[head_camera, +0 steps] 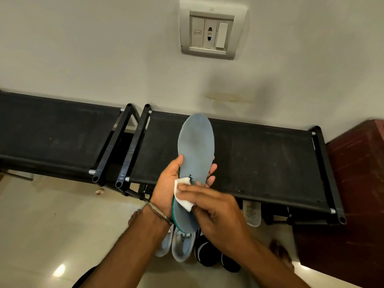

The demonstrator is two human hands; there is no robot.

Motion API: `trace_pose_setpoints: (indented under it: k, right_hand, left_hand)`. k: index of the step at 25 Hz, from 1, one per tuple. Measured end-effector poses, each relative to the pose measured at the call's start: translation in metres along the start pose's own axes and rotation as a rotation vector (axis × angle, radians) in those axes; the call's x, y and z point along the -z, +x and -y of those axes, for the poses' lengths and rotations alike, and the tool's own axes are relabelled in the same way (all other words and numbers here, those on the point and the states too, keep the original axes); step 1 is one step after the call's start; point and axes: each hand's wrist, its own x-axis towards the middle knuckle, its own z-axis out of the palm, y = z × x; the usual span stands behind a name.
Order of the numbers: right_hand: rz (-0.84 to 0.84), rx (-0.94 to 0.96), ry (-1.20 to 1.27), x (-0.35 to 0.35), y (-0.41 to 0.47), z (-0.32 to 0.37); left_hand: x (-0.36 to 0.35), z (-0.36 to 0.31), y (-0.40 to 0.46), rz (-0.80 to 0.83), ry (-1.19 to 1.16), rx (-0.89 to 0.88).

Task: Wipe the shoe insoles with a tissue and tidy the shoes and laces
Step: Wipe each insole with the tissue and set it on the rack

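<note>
Gripping the insole at its 6 o'clock end, the left hand may flex it; the right hand presses the tissue, which may tear.

The left hand is raised palm up, thumb and fingers curled round the insole from beneath, a bracelet seen at its wrist. The right hand is laid across from the right, fingers extended and pressed flat on a folded tissue. Both forearms are angled in from the near edge.

Home entryway, shoe rack, wall socket, tiled floor
</note>
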Motion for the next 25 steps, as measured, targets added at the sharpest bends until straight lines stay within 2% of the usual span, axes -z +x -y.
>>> trace_pose_setpoints:
  k: [2,3,6,8,10,14,16,17,20,22,24,25]
  right_hand:
    - [-0.012,0.086,-0.16,0.002,0.0,-0.006]
    - [-0.044,0.066,-0.293,0.006,0.001,-0.014]
    - [-0.101,-0.169,-0.486,0.022,0.007,-0.038]
    - [-0.14,-0.228,-0.386,0.025,0.011,-0.039]
    - [-0.094,-0.225,-0.201,0.016,0.008,-0.022]
    - [0.06,-0.006,0.029,-0.003,-0.005,0.003]
    - [0.031,0.082,-0.037,-0.003,-0.002,-0.002]
    - [-0.002,0.093,-0.161,-0.001,-0.002,-0.007]
    - [-0.069,-0.105,-0.443,0.011,0.002,-0.033]
    - [-0.162,-0.266,-0.381,0.025,0.006,-0.045]
    - [-0.222,-0.297,-0.264,0.028,0.01,-0.041]
    - [-0.2,-0.273,-0.209,0.023,0.01,-0.033]
  left_hand:
    - [-0.003,0.001,-0.001,0.001,-0.004,0.007]
    - [-0.006,0.004,-0.002,0.007,0.017,0.035]
    - [-0.012,0.016,-0.004,0.025,0.091,0.071]
    - [-0.012,0.018,-0.004,0.022,0.12,0.065]
    - [-0.011,0.013,-0.005,0.019,0.081,0.075]
    - [0.007,-0.002,0.001,0.0,0.008,-0.063]
    - [0.008,-0.003,0.003,0.014,0.011,-0.065]
    - [0.005,-0.002,0.002,0.021,0.014,-0.029]
    - [-0.006,0.011,-0.002,0.024,0.115,0.059]
    - [-0.011,0.019,-0.002,0.031,0.199,0.05]
    - [-0.013,0.019,-0.003,0.026,0.206,0.051]
    - [-0.013,0.017,-0.003,0.03,0.175,0.062]
